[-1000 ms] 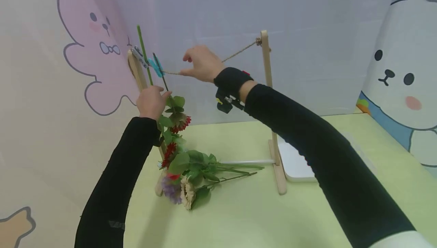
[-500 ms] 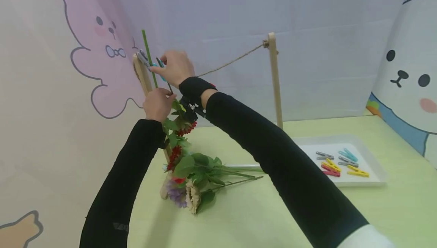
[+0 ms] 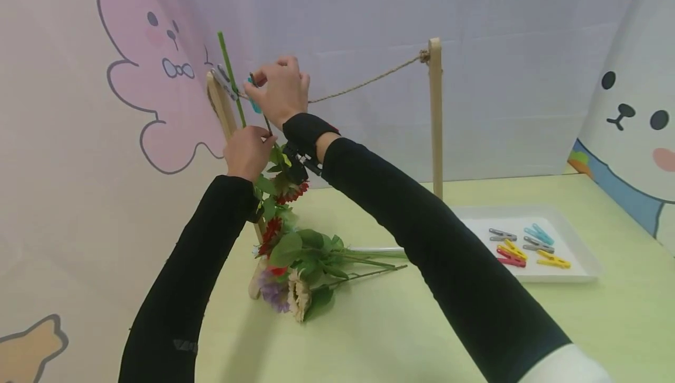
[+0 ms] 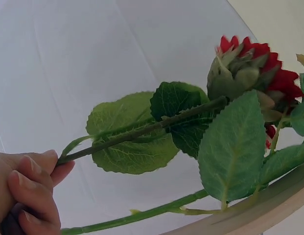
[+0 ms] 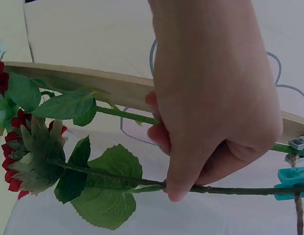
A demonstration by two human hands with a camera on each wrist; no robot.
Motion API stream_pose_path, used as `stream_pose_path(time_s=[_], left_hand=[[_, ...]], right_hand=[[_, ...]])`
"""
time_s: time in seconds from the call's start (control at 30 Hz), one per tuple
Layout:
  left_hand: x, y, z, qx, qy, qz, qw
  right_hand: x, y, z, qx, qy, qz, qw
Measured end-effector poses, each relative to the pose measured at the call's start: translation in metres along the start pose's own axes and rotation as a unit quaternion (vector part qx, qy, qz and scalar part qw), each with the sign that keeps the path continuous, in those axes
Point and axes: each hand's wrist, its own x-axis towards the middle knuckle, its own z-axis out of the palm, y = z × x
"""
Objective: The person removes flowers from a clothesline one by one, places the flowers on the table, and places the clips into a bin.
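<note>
My left hand [image 3: 249,151] pinches the dark stem of a red flower [image 4: 259,68], just above its leaves. The right wrist view shows this left hand [image 5: 215,107] close up. Above the pinch, the stem runs into a teal clothespin [image 5: 289,183] on the twine [image 3: 369,83]. My right hand [image 3: 282,90] is up at this clothespin, thumb and fingertip pinching its upper end and partly covering it. To the left, a grey clothespin [image 3: 227,83] holds a second, bright green stem [image 3: 227,58] by the wooden post [image 3: 224,115]; its flower hangs head down.
A wooden post [image 3: 435,119] carries the twine's right end. Loose flowers, one purple [image 3: 274,290] and one cream [image 3: 298,298], lie on the yellow-green table [image 3: 379,330] with stems pointing right. A white tray [image 3: 575,242] at right contains several grey, teal, yellow and red clothespins.
My right hand has moved left from the twine onto the teal clothespin. My left hand keeps its pinch on the stem. The tray, covered earlier by the right arm, shows now.
</note>
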Motion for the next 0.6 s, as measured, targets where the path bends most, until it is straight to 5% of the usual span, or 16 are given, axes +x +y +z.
stream_pose_path(time_s=[0.27,0.6], left_hand=[[-0.010,0.010,0.007,0.031,-0.008,0.035,0.9989],[-0.010,0.020,0.008,0.037,-0.021,0.027,0.9987]], right_hand=[[-0.001,0.007,0.002,0.096,0.047,0.057,0.9927],[0.003,0.010,-0.009,0.139,0.108,0.033,0.9839]])
